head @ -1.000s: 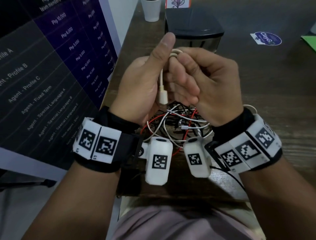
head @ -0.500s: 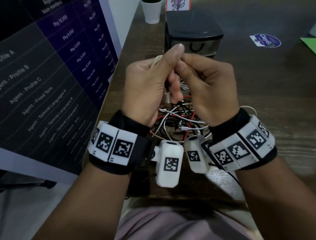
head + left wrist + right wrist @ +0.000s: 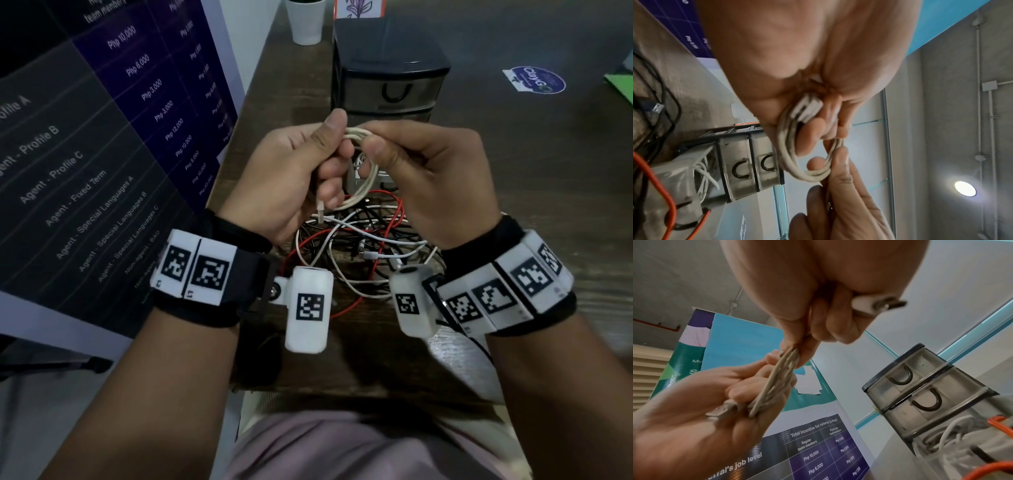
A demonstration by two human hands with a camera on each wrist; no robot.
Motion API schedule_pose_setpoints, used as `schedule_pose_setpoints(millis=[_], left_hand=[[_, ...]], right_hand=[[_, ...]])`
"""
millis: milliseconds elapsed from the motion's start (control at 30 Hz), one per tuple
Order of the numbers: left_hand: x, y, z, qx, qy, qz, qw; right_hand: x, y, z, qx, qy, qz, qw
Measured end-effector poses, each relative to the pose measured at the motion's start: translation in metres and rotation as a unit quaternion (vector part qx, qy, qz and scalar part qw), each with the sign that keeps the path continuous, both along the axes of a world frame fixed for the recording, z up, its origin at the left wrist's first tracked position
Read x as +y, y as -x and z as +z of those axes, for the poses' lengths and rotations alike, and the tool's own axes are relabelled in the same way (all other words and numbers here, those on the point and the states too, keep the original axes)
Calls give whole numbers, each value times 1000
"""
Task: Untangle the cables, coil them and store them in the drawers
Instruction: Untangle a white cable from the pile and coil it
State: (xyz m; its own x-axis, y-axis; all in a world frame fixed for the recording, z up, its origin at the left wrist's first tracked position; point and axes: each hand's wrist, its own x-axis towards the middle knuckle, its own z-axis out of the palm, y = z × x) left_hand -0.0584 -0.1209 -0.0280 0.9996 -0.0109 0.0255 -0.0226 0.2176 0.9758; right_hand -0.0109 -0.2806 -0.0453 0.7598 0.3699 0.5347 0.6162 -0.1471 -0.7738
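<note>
Both hands hold one coiled white cable [image 3: 363,171] above the table. My left hand [image 3: 308,168] grips the coil's near side with curled fingers, and a small white plug [image 3: 320,214] hangs below it. My right hand [image 3: 404,157] pinches the far side of the loops [image 3: 818,172] between thumb and forefinger, with a white USB plug [image 3: 877,304] sticking out of its curled fingers. Under the hands lies a tangle of red, white and black cables [image 3: 359,246]. Behind stands a dark drawer unit [image 3: 390,85]; its bottom drawer [image 3: 962,449] is pulled out with white cable inside.
A banner with a price table [image 3: 102,137] stands along the table's left edge. A white cup [image 3: 305,20] sits behind the drawer unit. A round sticker [image 3: 534,80] lies on the wooden table [image 3: 548,205] to the right.
The hands have drawn slightly apart and lowered a little. The white cable now shows as a full coil of loops between them, where earlier it ran as a short length with the plug hanging.
</note>
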Motion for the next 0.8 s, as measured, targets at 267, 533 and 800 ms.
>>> schedule_pose_setpoints(millis=[267,533,800], left_hand=[[-2,-1,0,30,34,7,999],[7,-4,-4,43,-40,-9,998],[-4,-2,-3,5,-78,59,995]], right_hand=[[2,1,2,5,1,21,1000],[-2,-6,4,7,49,17,999],[-3,-6,5,62,28,89,994]])
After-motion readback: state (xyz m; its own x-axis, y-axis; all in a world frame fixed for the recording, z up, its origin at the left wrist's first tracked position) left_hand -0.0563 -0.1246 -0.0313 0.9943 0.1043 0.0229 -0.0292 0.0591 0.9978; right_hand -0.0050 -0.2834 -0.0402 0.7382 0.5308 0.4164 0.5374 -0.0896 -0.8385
